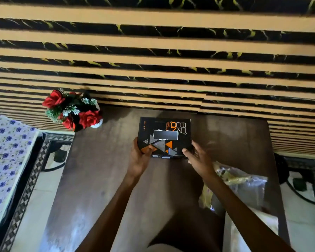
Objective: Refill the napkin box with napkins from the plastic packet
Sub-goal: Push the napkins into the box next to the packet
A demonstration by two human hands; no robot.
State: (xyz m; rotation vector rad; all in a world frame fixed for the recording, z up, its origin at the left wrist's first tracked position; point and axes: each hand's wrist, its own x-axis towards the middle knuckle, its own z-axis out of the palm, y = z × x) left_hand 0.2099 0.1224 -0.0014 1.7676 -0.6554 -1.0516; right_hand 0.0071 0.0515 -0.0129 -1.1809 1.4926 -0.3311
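Observation:
The black napkin box (164, 137) with orange lettering and triangles sits on the dark wooden table (102, 179), its rectangular top slot facing up. My left hand (140, 157) grips the box's near left corner, thumb on top. My right hand (198, 157) touches the near right corner with the thumb at the edge and the fingers spread and blurred. The clear plastic packet (244, 186), crumpled, lies on the table to the right, partly hidden by my right forearm.
A vase of red artificial roses (73, 110) stands at the table's far left corner. A striped black and tan wall (153, 51) rises right behind the table. A floral cloth (4, 151) lies off to the left. Cables (298, 186) run on the floor at the right.

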